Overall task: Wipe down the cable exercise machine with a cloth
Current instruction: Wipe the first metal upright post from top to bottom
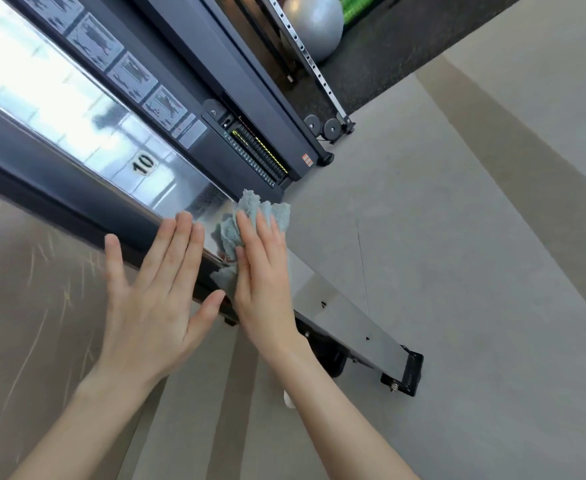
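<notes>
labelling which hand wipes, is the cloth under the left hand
No, the blue cloth is pressed under the right hand, while the left hand lies flat and bare on the machine.

Right hand flat, fingers straight, pressing crumpled pale blue cloth against lower end of chrome panel on cable machine. Left hand just beside it, fingers straight and spread, fingertips at panel's dark edge. Black "10" sticker on chrome. Exercise pictograms above, weight stack beyond cloth. Silver exercise ball at top. Grey floor below.
</notes>
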`<action>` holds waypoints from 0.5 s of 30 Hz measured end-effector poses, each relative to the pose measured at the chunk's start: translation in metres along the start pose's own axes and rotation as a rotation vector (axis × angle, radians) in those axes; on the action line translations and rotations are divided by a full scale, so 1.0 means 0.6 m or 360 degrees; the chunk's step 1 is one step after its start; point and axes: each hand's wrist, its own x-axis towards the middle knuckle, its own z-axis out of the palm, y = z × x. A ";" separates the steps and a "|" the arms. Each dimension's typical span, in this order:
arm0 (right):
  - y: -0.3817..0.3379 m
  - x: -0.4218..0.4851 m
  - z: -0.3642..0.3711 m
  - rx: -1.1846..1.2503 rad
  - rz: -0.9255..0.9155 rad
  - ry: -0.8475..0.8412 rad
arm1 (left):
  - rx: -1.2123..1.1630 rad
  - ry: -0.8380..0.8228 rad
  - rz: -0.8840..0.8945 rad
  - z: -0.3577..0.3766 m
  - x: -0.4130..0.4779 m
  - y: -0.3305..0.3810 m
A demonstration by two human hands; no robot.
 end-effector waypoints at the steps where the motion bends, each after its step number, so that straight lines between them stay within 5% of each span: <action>1: 0.018 -0.012 -0.007 -0.0029 -0.0011 0.0014 | -0.0001 -0.0006 0.0001 0.001 0.000 -0.001; 10: 0.172 -0.145 -0.080 -0.0208 0.0573 0.0242 | -0.0064 0.0139 -0.0063 0.020 -0.002 0.009; 15: 0.168 -0.145 -0.149 -0.0438 0.1043 -0.0046 | -0.0031 0.0134 -0.0124 0.018 -0.008 0.026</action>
